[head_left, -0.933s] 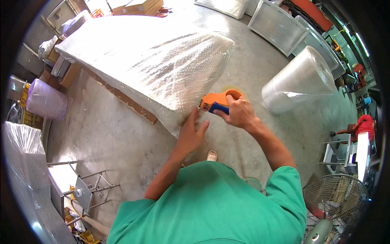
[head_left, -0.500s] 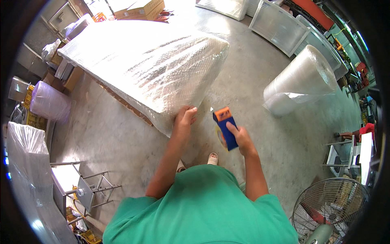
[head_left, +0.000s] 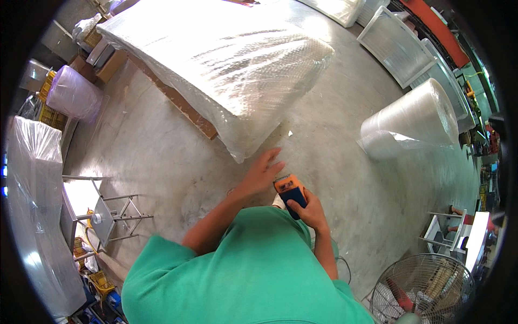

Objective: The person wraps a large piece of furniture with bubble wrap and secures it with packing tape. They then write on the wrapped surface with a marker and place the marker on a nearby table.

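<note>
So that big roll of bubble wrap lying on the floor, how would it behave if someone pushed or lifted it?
The bubble wrap roll lies on its side on the smooth concrete floor, so a push would probably set it rolling. It looks mostly air-filled film, so likely light for its bulk. Its soft, glossy surface would probably dent and slip under a grip; awkward to lift by one hand.

Your left hand (head_left: 263,174) hovers just below the corner of the large wrapped bundle (head_left: 226,65) ahead. Your right hand (head_left: 308,211), beside it, holds a tape dispenser (head_left: 290,190). A wrap roll (head_left: 413,121) lies to your right, a fan (head_left: 423,294) behind it.
</note>
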Demonstrator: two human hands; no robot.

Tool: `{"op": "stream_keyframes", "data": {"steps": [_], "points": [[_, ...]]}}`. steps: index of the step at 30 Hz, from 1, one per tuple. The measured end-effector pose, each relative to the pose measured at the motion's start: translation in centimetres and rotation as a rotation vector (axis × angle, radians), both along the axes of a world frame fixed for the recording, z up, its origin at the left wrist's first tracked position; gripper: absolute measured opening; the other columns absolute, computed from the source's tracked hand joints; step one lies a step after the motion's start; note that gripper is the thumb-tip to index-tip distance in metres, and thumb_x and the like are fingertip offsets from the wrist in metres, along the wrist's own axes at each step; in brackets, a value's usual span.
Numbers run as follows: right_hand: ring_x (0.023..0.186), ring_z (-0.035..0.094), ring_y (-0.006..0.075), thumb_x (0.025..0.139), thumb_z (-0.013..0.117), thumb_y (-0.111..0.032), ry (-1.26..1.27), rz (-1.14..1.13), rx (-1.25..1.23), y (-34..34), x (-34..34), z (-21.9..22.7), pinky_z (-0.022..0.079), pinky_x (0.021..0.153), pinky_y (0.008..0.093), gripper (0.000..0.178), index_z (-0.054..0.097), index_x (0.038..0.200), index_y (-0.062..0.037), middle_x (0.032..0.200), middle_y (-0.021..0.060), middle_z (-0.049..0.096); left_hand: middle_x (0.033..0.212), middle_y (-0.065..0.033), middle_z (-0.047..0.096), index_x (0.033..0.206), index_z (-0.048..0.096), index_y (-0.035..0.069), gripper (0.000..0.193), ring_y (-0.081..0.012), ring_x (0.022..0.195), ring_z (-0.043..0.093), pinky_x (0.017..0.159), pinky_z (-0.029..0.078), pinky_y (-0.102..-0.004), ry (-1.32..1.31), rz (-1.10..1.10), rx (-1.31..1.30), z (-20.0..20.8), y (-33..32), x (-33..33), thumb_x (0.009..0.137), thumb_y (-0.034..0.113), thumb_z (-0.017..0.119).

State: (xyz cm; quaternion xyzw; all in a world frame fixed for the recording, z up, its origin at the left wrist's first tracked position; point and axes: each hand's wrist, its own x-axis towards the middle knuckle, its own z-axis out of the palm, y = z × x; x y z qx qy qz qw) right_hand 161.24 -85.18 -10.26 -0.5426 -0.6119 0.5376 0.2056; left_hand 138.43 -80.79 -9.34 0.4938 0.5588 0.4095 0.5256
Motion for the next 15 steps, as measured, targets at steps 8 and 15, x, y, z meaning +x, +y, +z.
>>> {"op": "stream_keyframes", "data": {"steps": [8, 15], "points": [[0.102, 0.064, 0.0466, 0.083, 0.077, -0.05, -0.386, 0.407, 0.129, 1.2, -5.8, 4.6, 0.051, 0.086, 0.05, 0.066, 0.056, 0.115, 0.0045, 0.114, 0.0281, 0.064, 0.108, -0.0075, 0.07, 0.12, 0.066, 0.0, 0.029, -0.0152, 0.101, 0.064, 0.092, 0.051, -0.0308, -0.434, -0.003, -0.29, -5.4, -6.1, -7.3, 0.103, 0.022, 0.061], [0.093, 0.066, 0.0442, 0.086, 0.075, -0.047, -0.59, 0.487, 0.443, -1.4, -11.4, 1.7, 0.053, 0.085, 0.0491, 0.063, 0.053, 0.112, 0.0064, 0.103, 0.0292, 0.066, 0.095, -0.006, 0.069, 0.102, 0.068, 0.0, 0.021, -0.0148, 0.087, 0.063, 0.082, 0.051, -0.0312, -0.187, 0.656, 0.076, -11.5, -5.7, -13.7, 0.102, 0.019, 0.061]]}}
